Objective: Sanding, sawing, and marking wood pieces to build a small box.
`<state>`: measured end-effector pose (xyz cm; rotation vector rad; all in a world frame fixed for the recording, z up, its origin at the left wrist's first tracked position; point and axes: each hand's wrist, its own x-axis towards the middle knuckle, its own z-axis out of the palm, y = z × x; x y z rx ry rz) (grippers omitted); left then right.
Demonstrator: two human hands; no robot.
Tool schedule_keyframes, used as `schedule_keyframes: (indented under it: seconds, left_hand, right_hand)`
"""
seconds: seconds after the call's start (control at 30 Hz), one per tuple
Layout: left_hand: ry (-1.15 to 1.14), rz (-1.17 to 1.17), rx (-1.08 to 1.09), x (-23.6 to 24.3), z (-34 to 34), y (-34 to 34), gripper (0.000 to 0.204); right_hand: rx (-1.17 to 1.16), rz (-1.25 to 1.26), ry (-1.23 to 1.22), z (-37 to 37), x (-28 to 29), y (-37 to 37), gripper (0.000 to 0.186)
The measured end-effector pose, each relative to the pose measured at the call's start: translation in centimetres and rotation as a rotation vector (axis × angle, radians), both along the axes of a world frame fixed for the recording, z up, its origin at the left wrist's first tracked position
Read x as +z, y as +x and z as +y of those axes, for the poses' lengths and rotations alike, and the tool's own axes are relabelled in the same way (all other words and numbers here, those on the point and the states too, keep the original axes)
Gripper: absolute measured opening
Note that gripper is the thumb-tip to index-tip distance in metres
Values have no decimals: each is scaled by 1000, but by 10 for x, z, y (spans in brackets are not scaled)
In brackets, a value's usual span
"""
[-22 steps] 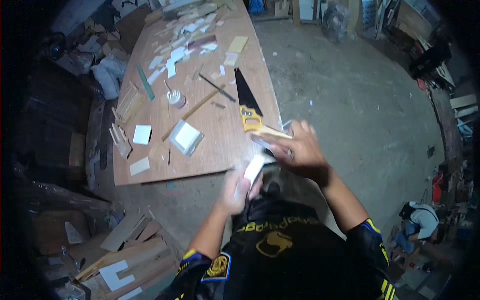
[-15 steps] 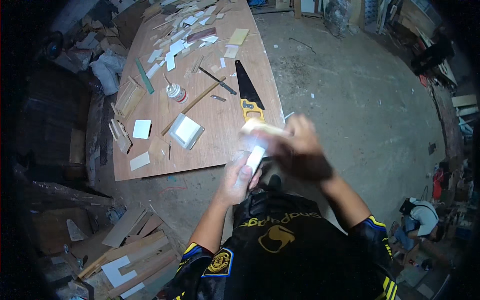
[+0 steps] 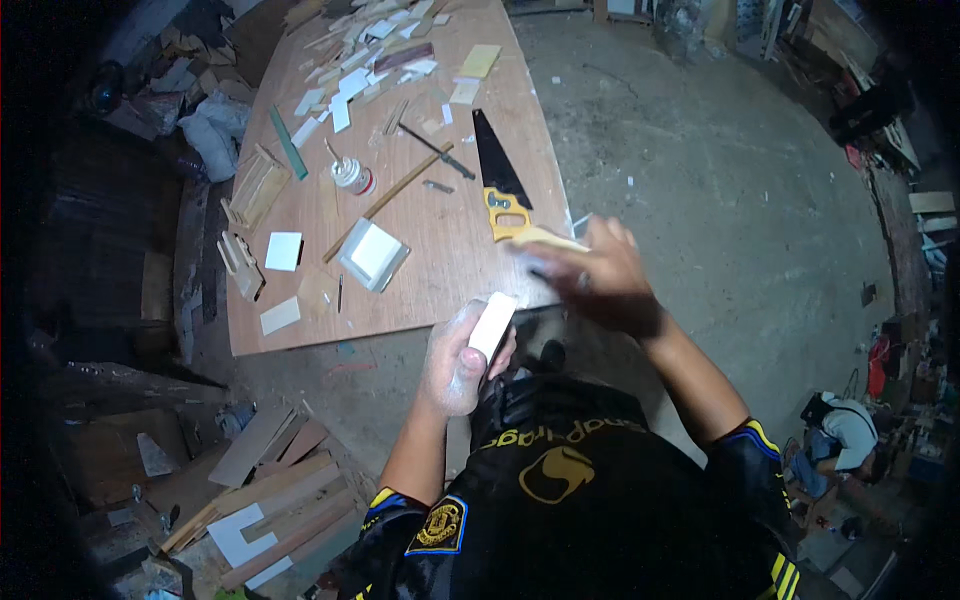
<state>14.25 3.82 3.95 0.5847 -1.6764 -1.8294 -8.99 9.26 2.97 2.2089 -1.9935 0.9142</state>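
My left hand [image 3: 455,362], dusted white, is wrapped round a small white block [image 3: 493,325] that sticks up from its grip. Above and to the right, my right hand [image 3: 608,268] is closed on a pale, wooden-looking flat piece [image 3: 548,239]. That piece is smeared by motion, so its exact kind is unclear. A gap separates it from the white block. Just beyond it on the table lies a handsaw [image 3: 505,175] with a black blade and yellow handle. Left of my hands sits a square grey and white box-like piece [image 3: 374,255].
On the wooden table [image 3: 430,290] are a jar [image 3: 352,175] with a stick in it, a long wooden stick [image 3: 385,195], a dark file-like tool [image 3: 437,152] and several offcuts [image 3: 350,85]. Boards [image 3: 270,500] lie at lower left. Another person [image 3: 845,435] crouches at lower right.
My right hand and the pale piece have lifted away from the white block, up and right. My left hand has shifted slightly left and still holds the block.
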Motion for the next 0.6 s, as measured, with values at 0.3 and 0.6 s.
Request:
schedule_keyframes:
  seconds: [0.3,0.6]
  left_hand:
    - [-339,-536,313,10,-15,-13,43]
    - [-554,-516,136,27,-17,-16,48]
  right_hand:
    - [24,-862,-53,12,62,1,76]
    - [13,-163,105,-31,40,-26,28]
